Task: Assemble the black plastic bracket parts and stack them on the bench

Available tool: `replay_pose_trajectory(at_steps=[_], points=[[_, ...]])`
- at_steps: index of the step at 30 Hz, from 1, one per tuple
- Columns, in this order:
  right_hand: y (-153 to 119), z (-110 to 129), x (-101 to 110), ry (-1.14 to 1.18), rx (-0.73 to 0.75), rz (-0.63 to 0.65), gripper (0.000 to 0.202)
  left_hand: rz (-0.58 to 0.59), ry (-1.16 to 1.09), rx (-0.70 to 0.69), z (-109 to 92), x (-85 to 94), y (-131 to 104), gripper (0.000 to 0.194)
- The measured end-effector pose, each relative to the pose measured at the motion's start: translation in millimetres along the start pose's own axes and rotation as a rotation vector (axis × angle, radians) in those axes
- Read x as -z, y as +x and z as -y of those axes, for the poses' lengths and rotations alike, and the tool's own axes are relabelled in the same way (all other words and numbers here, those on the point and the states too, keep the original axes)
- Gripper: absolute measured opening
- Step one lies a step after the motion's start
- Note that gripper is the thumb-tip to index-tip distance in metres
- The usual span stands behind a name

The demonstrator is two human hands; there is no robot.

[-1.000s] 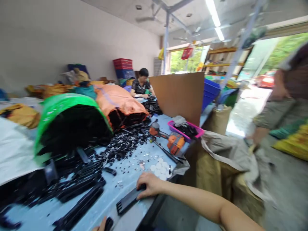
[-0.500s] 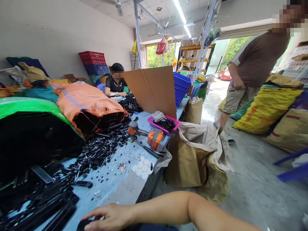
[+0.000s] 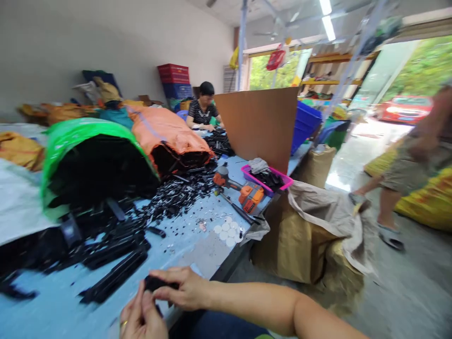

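Low in the view, over the near edge of the blue table (image 3: 176, 249), both hands meet at a small black part (image 3: 155, 283), blurred and partly covered by fingers. My right hand (image 3: 189, 287) has its thumb and fingers closed around it from the right. From the left, my left hand (image 3: 143, 315), with a ring on one finger, pinches the same part. Long black plastic pieces (image 3: 115, 275) lie beyond my hands on the left. Past them spreads a heap of small black parts and pins (image 3: 180, 190).
An orange and black cordless power tool (image 3: 243, 190) lies beside a hammer-like tool (image 3: 236, 207), near a pink basket (image 3: 270, 181). Green (image 3: 95, 127) and orange sacks (image 3: 165, 132) lie open on the table. A co-worker (image 3: 203, 110) sits behind; another person (image 3: 406, 160) walks at right.
The view has swung left, so things sit further right. My left hand has come into view and joined my right hand at the black part. The person at right has shifted.
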State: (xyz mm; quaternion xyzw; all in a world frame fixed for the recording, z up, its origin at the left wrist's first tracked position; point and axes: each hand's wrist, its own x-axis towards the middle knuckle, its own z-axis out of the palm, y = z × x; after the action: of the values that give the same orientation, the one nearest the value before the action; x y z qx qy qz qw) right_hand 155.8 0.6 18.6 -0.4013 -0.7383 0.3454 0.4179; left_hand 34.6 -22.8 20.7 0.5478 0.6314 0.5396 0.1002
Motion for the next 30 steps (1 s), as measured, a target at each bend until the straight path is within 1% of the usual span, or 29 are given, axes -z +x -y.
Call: replay_pose_trajectory(at_steps=[2, 4, 5, 7, 8, 9, 10, 11, 12, 13, 14, 15, 16, 17, 19, 20, 22, 24, 26, 28, 29, 30], points=[[-5.5, 1.9, -5.8, -0.006, 0.017, -0.021, 0.053, 0.13, -0.052, -0.028, 4.6, 3.0, 2.6, 0.039], [-8.0, 0.5, -7.2, -0.031, 0.009, 0.018, 0.053, 0.221, -0.087, 0.01, 15.7, 3.4, 0.1, 0.039], [-7.2, -1.6, -6.6, -0.061, -0.004, 0.066, 0.052, 0.226, -0.085, 0.057, 22.3, 2.4, -3.4, 0.04], [0.5, -8.8, -2.3, -0.175, -0.015, 0.206, 0.049, 0.179, -0.032, 0.152, 34.3, -0.9, -12.3, 0.042], [8.3, -13.9, 2.5, -0.258, -0.007, 0.286, 0.048, 0.161, 0.023, 0.166, 38.8, -2.4, -16.0, 0.043], [19.1, -20.2, 9.6, -0.362, 0.004, 0.353, 0.048, 0.162, 0.095, 0.14, 41.8, -3.3, -18.3, 0.043], [33.1, -27.4, 19.5, -0.497, -0.004, 0.392, 0.047, 0.2, 0.175, 0.069, 43.4, -3.5, -18.6, 0.042], [49.8, -35.5, 32.2, -0.644, -0.032, 0.395, 0.045, 0.278, 0.25, -0.044, 43.5, -3.1, -16.7, 0.042], [68.6, -44.3, 47.7, -0.796, -0.081, 0.358, 0.042, 0.391, 0.308, -0.182, 42.5, -2.2, -12.9, 0.043], [88.6, -53.7, 65.3, -0.972, -0.177, 0.294, 0.039, 0.516, 0.346, -0.318, 40.7, -1.3, -7.5, 0.046], [108.6, -63.4, 84.5, -1.049, -0.236, 0.237, 0.037, 0.633, 0.366, -0.43, 38.4, -0.6, -1.2, 0.047], [127.3, -73.1, 104.4, -1.095, -0.281, 0.198, 0.037, 0.723, 0.38, -0.506, 35.9, -0.2, 5.5, 0.048], [143.9, -82.6, 123.9, -1.145, -0.33, 0.156, 0.038, 0.778, 0.399, -0.54, 33.6, 0.0, 12.0, 0.047], [157.6, -91.8, 142.4, -1.186, -0.376, 0.119, 0.039, 0.798, 0.43, -0.54, 31.5, 0.1, 17.7, 0.045], [176.0, -108.3, 173.3, -1.243, -0.45, 0.087, 0.036, 0.78, 0.512, -0.491, 29.1, 0.7, 25.7, 0.04], [181.5, -115.2, 185.0, -1.257, -0.478, 0.091, 0.033, 0.767, 0.548, -0.466, 28.9, 1.4, 27.8, 0.038], [188.8, -125.4, 201.2, -1.258, -0.511, 0.12, 0.027, 0.754, 0.596, -0.425, 31.1, 3.8, 28.6, 0.038], [195.1, -129.3, 210.3, -1.24, -0.512, 0.134, 0.024, 0.774, 0.609, -0.388, 36.2, 6.7, 26.3, 0.038], [200.9, -125.4, 215.2, -1.219, -0.478, 0.107, 0.023, 0.778, 0.599, -0.338, 41.9, 9.3, 23.3, 0.037], [202.0, -112.6, 215.6, -1.201, -0.412, 0.058, 0.028, 0.736, 0.538, -0.292, 44.4, 10.9, 22.5, 0.037], [199.0, -102.8, 213.1, -1.139, -0.346, 0.026, 0.031, 0.694, 0.485, -0.27, 43.3, 10.8, 23.7, 0.039], [193.1, -90.9, 208.1, -1.014, -0.261, 0.0, 0.032, 0.642, 0.421, -0.247, 40.4, 10.0, 25.9, 0.041]])
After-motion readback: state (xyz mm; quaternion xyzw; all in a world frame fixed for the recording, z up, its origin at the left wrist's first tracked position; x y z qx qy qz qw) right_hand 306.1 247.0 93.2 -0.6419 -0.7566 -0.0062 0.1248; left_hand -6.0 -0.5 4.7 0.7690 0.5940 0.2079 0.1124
